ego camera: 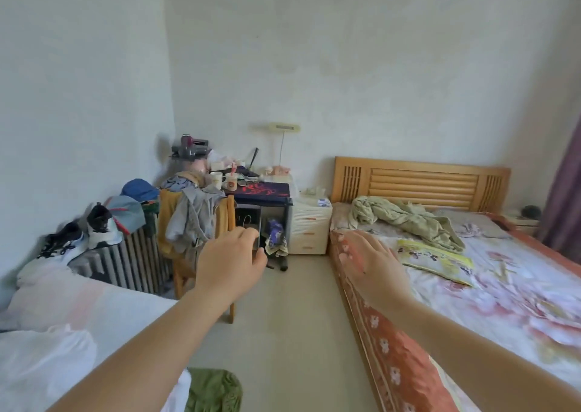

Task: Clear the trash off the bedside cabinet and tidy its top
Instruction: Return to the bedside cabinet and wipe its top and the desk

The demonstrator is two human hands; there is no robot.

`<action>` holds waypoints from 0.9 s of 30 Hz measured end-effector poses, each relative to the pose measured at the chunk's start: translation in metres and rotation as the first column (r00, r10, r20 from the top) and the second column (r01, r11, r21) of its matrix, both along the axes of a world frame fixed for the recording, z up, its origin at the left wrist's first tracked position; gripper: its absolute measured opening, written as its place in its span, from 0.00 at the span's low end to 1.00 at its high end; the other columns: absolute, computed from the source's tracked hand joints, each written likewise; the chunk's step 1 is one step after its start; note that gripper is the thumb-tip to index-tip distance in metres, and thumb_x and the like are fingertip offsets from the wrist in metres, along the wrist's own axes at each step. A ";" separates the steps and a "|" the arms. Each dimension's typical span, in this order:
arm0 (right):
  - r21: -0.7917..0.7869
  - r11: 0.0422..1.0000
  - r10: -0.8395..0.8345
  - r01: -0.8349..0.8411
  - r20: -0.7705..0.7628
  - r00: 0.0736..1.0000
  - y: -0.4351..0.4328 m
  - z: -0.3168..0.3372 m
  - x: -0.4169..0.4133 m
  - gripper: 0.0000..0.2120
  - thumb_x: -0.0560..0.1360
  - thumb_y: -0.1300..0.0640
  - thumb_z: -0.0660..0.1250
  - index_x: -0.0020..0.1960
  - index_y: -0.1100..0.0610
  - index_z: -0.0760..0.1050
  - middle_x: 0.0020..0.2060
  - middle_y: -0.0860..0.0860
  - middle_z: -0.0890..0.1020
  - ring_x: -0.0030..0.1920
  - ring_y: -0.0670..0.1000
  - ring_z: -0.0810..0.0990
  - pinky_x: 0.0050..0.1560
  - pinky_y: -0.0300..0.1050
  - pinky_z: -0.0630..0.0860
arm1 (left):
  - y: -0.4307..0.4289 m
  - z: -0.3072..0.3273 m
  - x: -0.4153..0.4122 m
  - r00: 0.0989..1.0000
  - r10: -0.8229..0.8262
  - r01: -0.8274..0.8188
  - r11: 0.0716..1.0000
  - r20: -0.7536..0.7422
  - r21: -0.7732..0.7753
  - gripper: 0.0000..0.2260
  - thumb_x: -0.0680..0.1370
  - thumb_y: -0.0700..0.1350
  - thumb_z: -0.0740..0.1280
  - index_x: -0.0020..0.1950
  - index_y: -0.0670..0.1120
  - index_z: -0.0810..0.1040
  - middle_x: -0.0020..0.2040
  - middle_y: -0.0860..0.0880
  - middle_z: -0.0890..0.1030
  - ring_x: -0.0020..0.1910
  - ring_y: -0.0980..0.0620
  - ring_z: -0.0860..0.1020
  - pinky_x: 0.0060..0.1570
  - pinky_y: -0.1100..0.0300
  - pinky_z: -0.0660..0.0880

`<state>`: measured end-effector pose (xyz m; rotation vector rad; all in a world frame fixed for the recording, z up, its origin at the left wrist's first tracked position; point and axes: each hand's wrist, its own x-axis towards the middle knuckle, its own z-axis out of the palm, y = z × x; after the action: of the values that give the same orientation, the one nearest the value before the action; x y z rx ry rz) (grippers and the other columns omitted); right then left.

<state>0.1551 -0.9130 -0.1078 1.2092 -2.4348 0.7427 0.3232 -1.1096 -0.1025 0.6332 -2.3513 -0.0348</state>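
a: so, both hands are out in front of me and empty. left hand (231, 259) is loosely curled, thumb near the fingers, gripping nothing. right hand (372, 265) is flat and spread, hovering over the bed (471, 286) edge.

b: what could go wrong from here?

a: i'd guess the approach. the aisle between the bed and the chair (195, 223) is narrow, and the chair is heaped with clothes, so a sleeve could snag that pile. also the desk (261, 191) beside the cabinet is far more cluttered, so i might clear the wrong surface.

b: and the cabinet itself?

a: the cabinet (309, 226) is well ahead, between the desk and the headboard, touching neither hand. pale, three drawers with orange pulls. its top holds a few small pale items and something blue and white at the right; too small to tell trash from keepers.
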 end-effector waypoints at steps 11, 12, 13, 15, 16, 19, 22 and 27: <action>-0.002 0.998 -0.068 0.068 -0.067 0.995 -0.021 0.002 -0.151 0.24 0.77 0.43 0.56 0.71 0.47 0.61 0.71 0.44 0.66 0.70 0.48 0.63 0.68 0.47 0.55 | -0.029 0.007 -0.185 0.997 -0.056 0.059 0.997 0.046 -0.054 0.14 0.76 0.52 0.59 0.57 0.48 0.75 0.51 0.51 0.80 0.45 0.52 0.77 0.41 0.56 0.76; -0.003 0.998 -0.068 0.068 -0.074 0.995 -0.029 0.002 -0.166 0.24 0.77 0.43 0.57 0.71 0.47 0.62 0.71 0.44 0.66 0.70 0.48 0.63 0.68 0.47 0.56 | -0.038 0.008 -0.203 0.997 -0.057 0.061 0.996 0.048 -0.070 0.14 0.76 0.52 0.59 0.57 0.48 0.75 0.51 0.51 0.80 0.45 0.52 0.78 0.41 0.57 0.75; -0.011 0.998 -0.070 0.069 -0.078 0.995 -0.039 0.003 -0.181 0.23 0.77 0.44 0.57 0.71 0.47 0.62 0.71 0.44 0.66 0.70 0.48 0.63 0.68 0.48 0.56 | -0.048 0.009 -0.221 0.997 -0.057 0.062 0.994 0.055 -0.086 0.14 0.76 0.53 0.59 0.57 0.48 0.75 0.51 0.51 0.80 0.46 0.51 0.78 0.41 0.57 0.74; -0.033 0.997 -0.077 0.074 -0.079 0.994 -0.060 0.007 -0.214 0.23 0.77 0.44 0.57 0.70 0.47 0.63 0.71 0.44 0.67 0.70 0.49 0.64 0.68 0.48 0.57 | -0.071 0.012 -0.257 0.996 -0.058 0.065 0.992 0.069 -0.112 0.14 0.76 0.53 0.59 0.57 0.48 0.74 0.52 0.51 0.80 0.46 0.51 0.78 0.41 0.57 0.72; -0.041 0.996 -0.080 0.077 -0.081 0.993 -0.072 0.008 -0.230 0.23 0.77 0.44 0.57 0.70 0.46 0.62 0.70 0.44 0.67 0.70 0.48 0.64 0.68 0.48 0.57 | -0.084 0.014 -0.275 0.996 -0.060 0.067 0.991 0.070 -0.116 0.14 0.76 0.52 0.59 0.58 0.48 0.74 0.52 0.51 0.80 0.47 0.51 0.77 0.42 0.56 0.72; -0.059 0.994 -0.096 0.092 -0.072 0.993 -0.108 0.016 -0.283 0.23 0.77 0.44 0.57 0.71 0.44 0.61 0.70 0.43 0.67 0.70 0.48 0.63 0.68 0.49 0.58 | -0.122 0.019 -0.327 0.995 -0.067 0.075 0.991 0.073 -0.112 0.14 0.77 0.52 0.58 0.58 0.48 0.74 0.53 0.51 0.80 0.49 0.50 0.77 0.43 0.55 0.73; -0.083 0.990 -0.120 0.116 -0.053 0.991 -0.141 0.020 -0.336 0.22 0.77 0.44 0.57 0.69 0.44 0.63 0.70 0.43 0.67 0.70 0.48 0.64 0.67 0.50 0.59 | -0.157 0.021 -0.377 0.992 -0.087 0.098 0.988 0.095 -0.120 0.16 0.77 0.52 0.58 0.61 0.48 0.73 0.55 0.51 0.79 0.51 0.50 0.77 0.45 0.54 0.74; -0.107 0.981 -0.163 0.160 -0.014 0.987 -0.181 0.012 -0.421 0.21 0.76 0.43 0.57 0.68 0.44 0.65 0.68 0.44 0.70 0.68 0.48 0.67 0.66 0.51 0.60 | -0.204 0.016 -0.460 0.989 -0.101 0.108 0.992 0.104 -0.063 0.17 0.76 0.52 0.59 0.62 0.48 0.72 0.57 0.51 0.79 0.53 0.49 0.76 0.48 0.53 0.74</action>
<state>-0.2658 -1.0935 -0.0957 0.9620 -2.4069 0.7940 -0.1371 -1.3139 -0.0862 0.4879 -2.4704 0.0310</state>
